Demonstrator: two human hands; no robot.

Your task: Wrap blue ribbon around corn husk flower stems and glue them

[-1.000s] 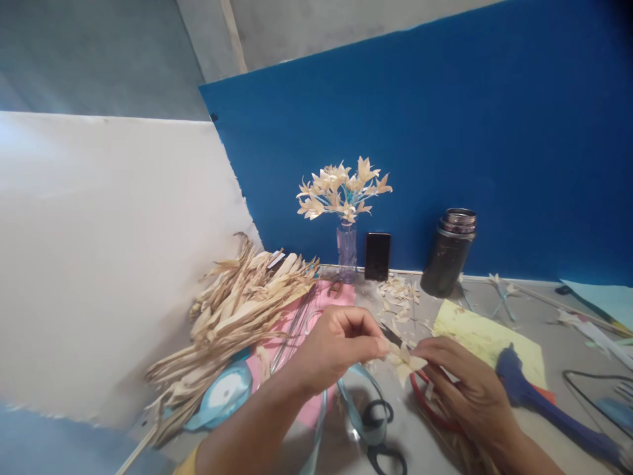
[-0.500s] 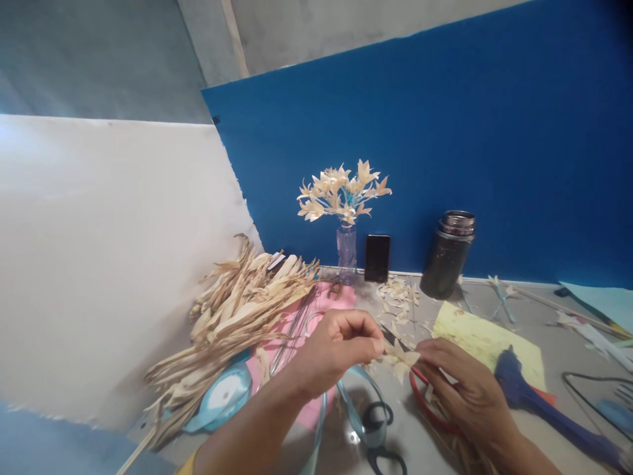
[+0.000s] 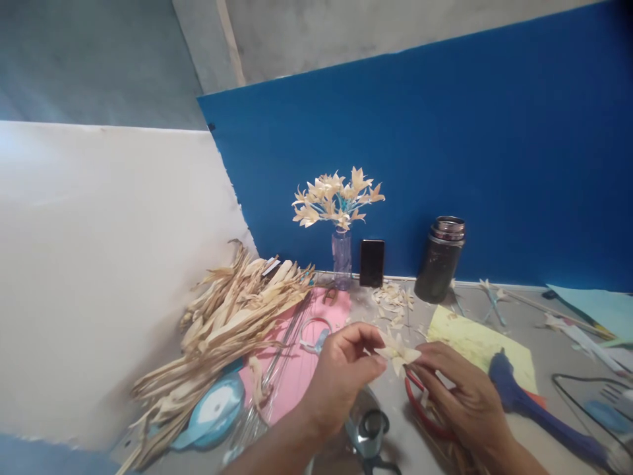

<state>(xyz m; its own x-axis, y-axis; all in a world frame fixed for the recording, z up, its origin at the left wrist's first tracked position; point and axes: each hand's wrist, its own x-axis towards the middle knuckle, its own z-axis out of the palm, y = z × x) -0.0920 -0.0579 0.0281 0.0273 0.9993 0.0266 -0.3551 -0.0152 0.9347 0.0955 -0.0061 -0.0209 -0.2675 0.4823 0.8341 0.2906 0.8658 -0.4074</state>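
Note:
A pale corn-husk flower with pointed petals is between my two hands, above the table. My left hand is closed, thumb and forefinger at the petals on the flower's left side. My right hand pinches the flower from the other side; its lower fingers are partly hidden. Red handles, perhaps of scissors or pliers, lie just under my right hand. Black-handled scissors lie on the table below my left hand, with blue ribbon near them.
Dry corn husks heap at left beside a blue ribbon roll and pink paper. Behind stand a vase of husk flowers, a phone and a dark flask. A blue glue gun lies right, by yellow paper.
The flower has turned to show more of its open face, and my left fingers have opened slightly around its petals. The view has shifted a little.

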